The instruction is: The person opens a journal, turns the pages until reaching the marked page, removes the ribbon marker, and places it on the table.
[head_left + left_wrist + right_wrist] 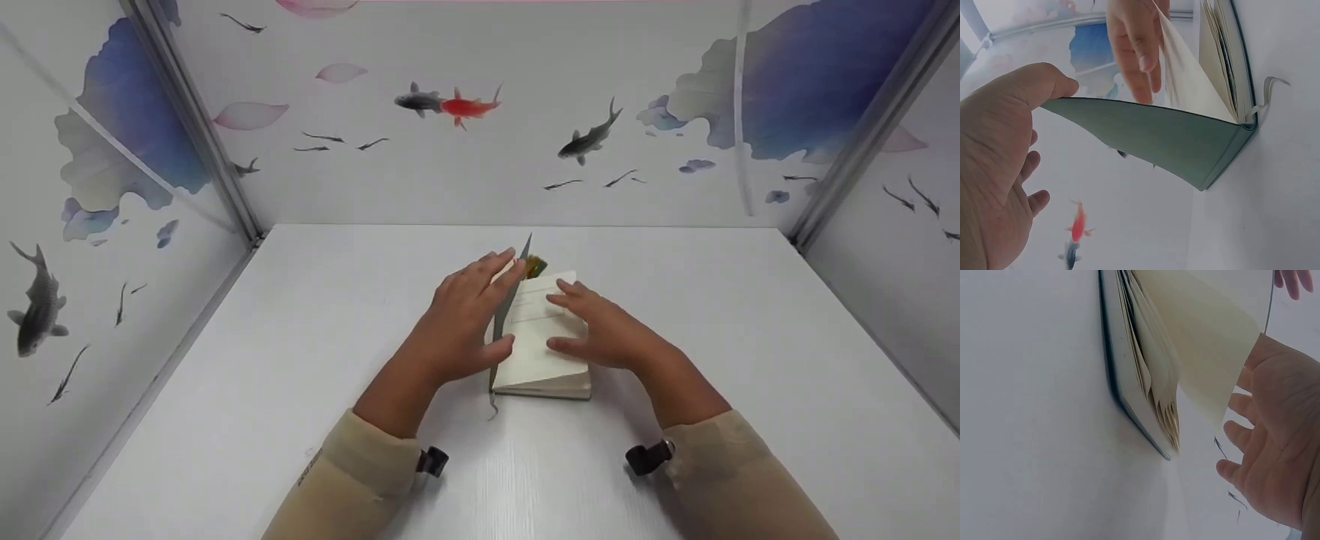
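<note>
A notebook [544, 360] with cream pages lies open on the white table, its grey-green front cover [1151, 132] raised at a steep slant. Along that cover my left hand [466, 319] stands with fingers extended on the outer side; in the left wrist view the thumb is right at the cover's edge. Over the pages' right side, my right hand [613, 330] spreads its fingers loosely. One lifted page [1202, 337] overlaps the right fingers in the right wrist view. A thin ribbon bookmark [1268, 93] hangs out at the spine's lower end.
Just beyond the notebook's top edge is a small yellow-green object [535, 265], partly hidden. White panels [480, 180] printed with fish and leaves enclose the table [315, 322] at the back and sides. Both wrists wear black camera mounts [649, 457].
</note>
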A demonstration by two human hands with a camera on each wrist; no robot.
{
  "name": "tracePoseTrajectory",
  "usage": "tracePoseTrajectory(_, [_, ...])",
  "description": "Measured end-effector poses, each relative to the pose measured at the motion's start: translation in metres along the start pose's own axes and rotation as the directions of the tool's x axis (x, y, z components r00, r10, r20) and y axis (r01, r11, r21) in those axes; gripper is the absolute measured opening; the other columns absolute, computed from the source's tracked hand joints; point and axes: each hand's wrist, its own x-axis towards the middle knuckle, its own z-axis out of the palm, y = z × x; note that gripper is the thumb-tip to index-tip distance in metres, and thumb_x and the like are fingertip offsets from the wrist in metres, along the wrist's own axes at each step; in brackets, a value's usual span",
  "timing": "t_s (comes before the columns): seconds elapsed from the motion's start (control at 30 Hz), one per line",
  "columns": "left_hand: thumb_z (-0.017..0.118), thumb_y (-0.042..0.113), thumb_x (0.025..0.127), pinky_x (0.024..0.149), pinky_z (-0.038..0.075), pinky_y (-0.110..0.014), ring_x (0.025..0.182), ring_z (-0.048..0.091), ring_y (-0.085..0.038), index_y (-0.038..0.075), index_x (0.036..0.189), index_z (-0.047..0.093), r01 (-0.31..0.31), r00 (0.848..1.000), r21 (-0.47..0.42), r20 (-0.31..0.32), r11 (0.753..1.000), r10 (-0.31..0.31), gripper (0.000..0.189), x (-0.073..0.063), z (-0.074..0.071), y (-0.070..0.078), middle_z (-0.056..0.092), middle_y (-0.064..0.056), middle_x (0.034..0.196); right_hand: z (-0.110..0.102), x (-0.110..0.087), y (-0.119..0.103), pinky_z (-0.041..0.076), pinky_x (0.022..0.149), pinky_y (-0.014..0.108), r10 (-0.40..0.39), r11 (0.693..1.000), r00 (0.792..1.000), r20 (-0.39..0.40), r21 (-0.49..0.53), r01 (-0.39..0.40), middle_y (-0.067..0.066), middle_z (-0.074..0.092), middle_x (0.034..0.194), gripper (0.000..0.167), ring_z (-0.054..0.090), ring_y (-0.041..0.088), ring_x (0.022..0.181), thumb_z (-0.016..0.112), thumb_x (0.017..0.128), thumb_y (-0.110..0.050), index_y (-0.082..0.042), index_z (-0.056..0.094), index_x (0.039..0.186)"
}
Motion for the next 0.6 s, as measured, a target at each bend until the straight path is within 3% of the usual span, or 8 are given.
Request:
tracePoseTrajectory(0.2, [0.078, 0.033, 0.094, 0.131, 0.033, -0.055, 0.166, 0.026, -0.021, 0.032, 0.173, 0.021, 0.054, 0.998, 0.059, -0.031, 0.997, -0.053, 0.098, -0.008, -0.005, -0.006, 0.019, 0.006, 0.181, 0.011, 0.003, 0.0, 0.015, 0.131, 0.072, 0.042, 0.988, 0.996, 0.076, -0.15, -0.03, -0.003, 0.018, 0.182, 0.085, 0.007, 0.035, 0.17, 0.077, 0.096, -0.053, -0.032, 0.037, 0.168])
tracePoseTrajectory(0.4, [0.079, 0.027, 0.096, 0.128, 0.037, -0.055, 0.165, 0.029, -0.024, 0.031, 0.17, 0.029, 0.109, 0.992, 0.124, -0.069, 0.986, -0.101, 0.09, -0.013, -0.008, -0.015, 0.024, 0.002, 0.18, 0.02, 0.008, 0.005, 0.02, 0.13, 0.072, 0.065, 0.962, 0.988, 0.142, -0.273, -0.024, 0.007, 0.02, 0.181, 0.078, 0.009, 0.043, 0.169, 0.066, 0.102, -0.054, -0.027, 0.036, 0.169])
tracePoseTrajectory(0.6, [0.083, 0.033, 0.094, 0.127, 0.037, -0.055, 0.166, 0.028, -0.026, 0.031, 0.168, 0.037, 0.162, 0.987, 0.191, -0.025, 0.968, -0.16, 0.087, -0.014, -0.007, -0.024, 0.026, 0.0, 0.18, 0.021, 0.009, 0.008, 0.018, 0.133, 0.065, 0.053, 0.956, 0.973, 0.226, -0.293, 0.016, 0.012, 0.015, 0.182, 0.077, 0.009, 0.044, 0.168, 0.057, 0.108, -0.052, -0.019, 0.029, 0.171])
